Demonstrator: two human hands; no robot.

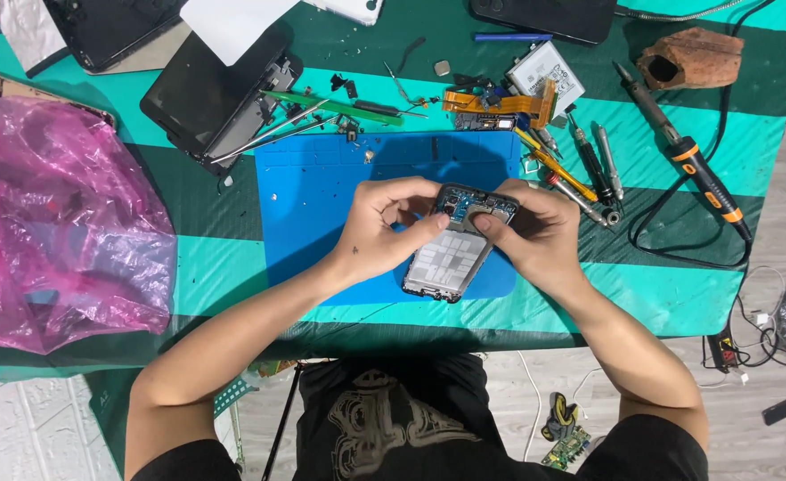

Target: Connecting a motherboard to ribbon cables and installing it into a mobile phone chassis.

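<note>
Opened phone frame [458, 254] above blue mat [321, 205], clamped between both hands: left hand [384, 227] on its left edge, right hand [535, 233] pinching top-right corner.

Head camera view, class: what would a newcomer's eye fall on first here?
First, the opened phone held by the left hand and right hand over the blue mat at centre. Next, the crumpled pink plastic bag at far left. Then the soldering iron at right, beside a row of screwdrivers.
</note>
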